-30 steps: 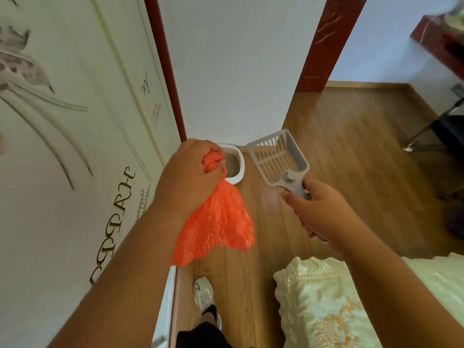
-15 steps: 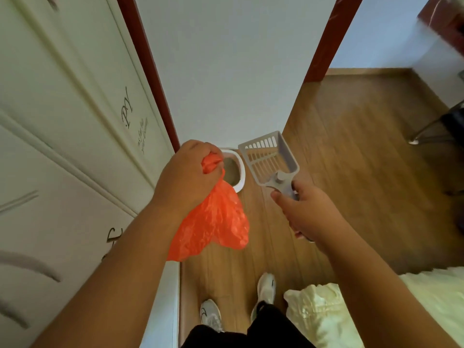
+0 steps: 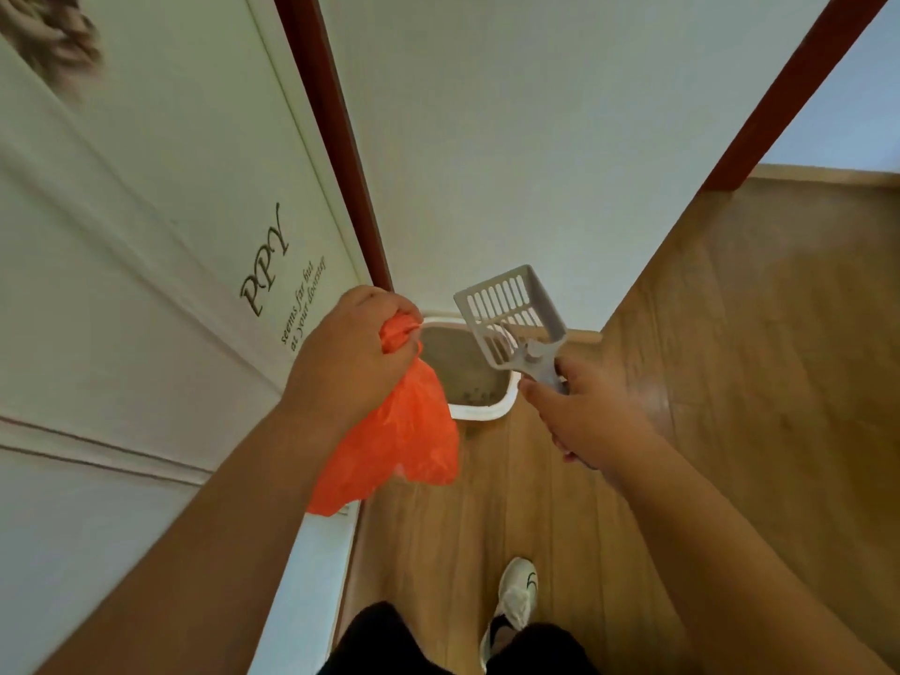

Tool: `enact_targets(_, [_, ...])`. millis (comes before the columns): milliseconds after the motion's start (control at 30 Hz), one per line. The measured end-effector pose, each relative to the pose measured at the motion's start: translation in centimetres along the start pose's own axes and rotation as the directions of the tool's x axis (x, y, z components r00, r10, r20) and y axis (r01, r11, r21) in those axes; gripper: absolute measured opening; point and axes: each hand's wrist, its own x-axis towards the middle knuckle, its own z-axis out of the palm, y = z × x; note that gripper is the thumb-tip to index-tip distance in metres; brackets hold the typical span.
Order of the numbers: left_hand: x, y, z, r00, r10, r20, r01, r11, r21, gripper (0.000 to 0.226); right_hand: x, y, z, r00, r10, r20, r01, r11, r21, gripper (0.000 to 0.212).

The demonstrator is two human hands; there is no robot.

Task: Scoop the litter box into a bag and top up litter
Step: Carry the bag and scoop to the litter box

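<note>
Both forearms reach forward over the wooden floor. The left hand is clenched round the gathered neck of an orange bag hanging below it; the right hand grips the handle of a grey slotted scoop, raised above the white litter box against the wall beyond.

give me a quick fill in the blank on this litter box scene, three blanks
1. The left hand grips a bunched plastic bag coloured ____.
2. The right hand holds the slotted scoop by its ____.
3. The litter box sits on the wooden ____, against the wall.

Missing words: orange; handle; floor
</note>
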Motion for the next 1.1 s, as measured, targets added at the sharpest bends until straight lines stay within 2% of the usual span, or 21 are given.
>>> enact_targets(300, [5.5,-4.7,6.1,0.998,-0.018,0.060,0.022,0.998,-0.066,0.019,8.2,0.8,1.5,0.994,0.087,0.068,-0.088,0.996,0.023,0.032])
enact_targets(500, [7.7,-9.4,11.3,0.993,0.007,0.118,0.008,0.992,-0.129,0.022,12.4,4.0,6.0,0.989,0.145,0.011,-0.146,0.988,0.056,0.025])
enact_targets(733, [8.6,-14.5,19.2,0.990,-0.016,0.143,0.036,0.990,-0.137,0.022,18.1,11.0,10.1,0.975,0.222,-0.002,-0.219,0.962,0.163,0.011])
enact_targets(1100, [8.4,-23.5,36.6,0.975,-0.132,0.180,0.157,0.979,-0.130,0.022,29.3,25.6,16.5,0.953,0.302,0.033,-0.303,0.932,0.200,0.013])
